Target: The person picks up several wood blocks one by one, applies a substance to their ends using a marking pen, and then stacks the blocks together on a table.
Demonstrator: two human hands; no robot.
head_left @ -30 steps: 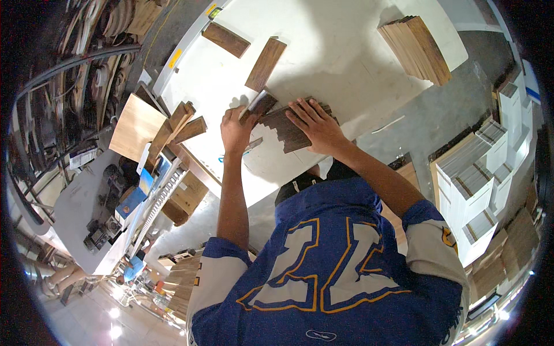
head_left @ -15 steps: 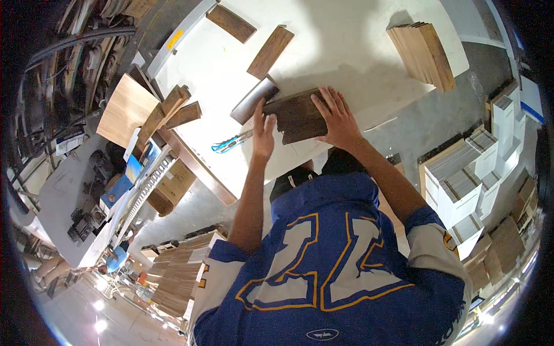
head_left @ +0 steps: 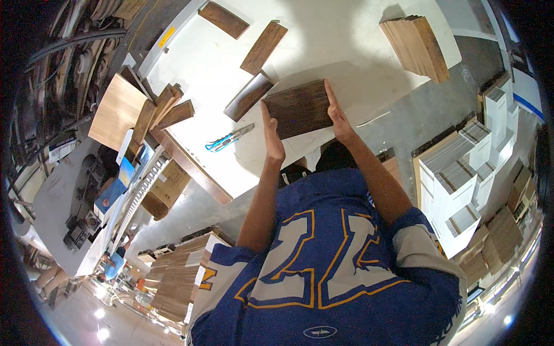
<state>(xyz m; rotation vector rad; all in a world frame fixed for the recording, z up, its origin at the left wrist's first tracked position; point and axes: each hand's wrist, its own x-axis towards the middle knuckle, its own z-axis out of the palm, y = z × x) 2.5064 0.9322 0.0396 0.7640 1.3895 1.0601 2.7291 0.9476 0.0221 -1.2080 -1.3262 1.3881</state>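
A stack of dark brown wood plank pieces (head_left: 300, 106) lies on the white table (head_left: 346, 52). My left hand (head_left: 272, 135) presses flat against the stack's left side. My right hand (head_left: 337, 115) presses flat against its right side, so the stack is squeezed between both palms. A single dark plank (head_left: 248, 96) lies just left of the stack, touching it near its upper corner. A blue utility knife (head_left: 228, 138) rests on the table left of my left hand.
Two more brown planks (head_left: 264, 47) (head_left: 224, 19) lie farther up the table. A stack of lighter planks (head_left: 415, 46) stands at the far right. Loose boards (head_left: 161, 109) pile at the left edge. White boxes (head_left: 461, 173) stand on the right floor.
Both hands have moved from resting on top of scattered planks to the two sides of a squared stack. The view has shifted so the table sits lower and the knife is now uncovered.
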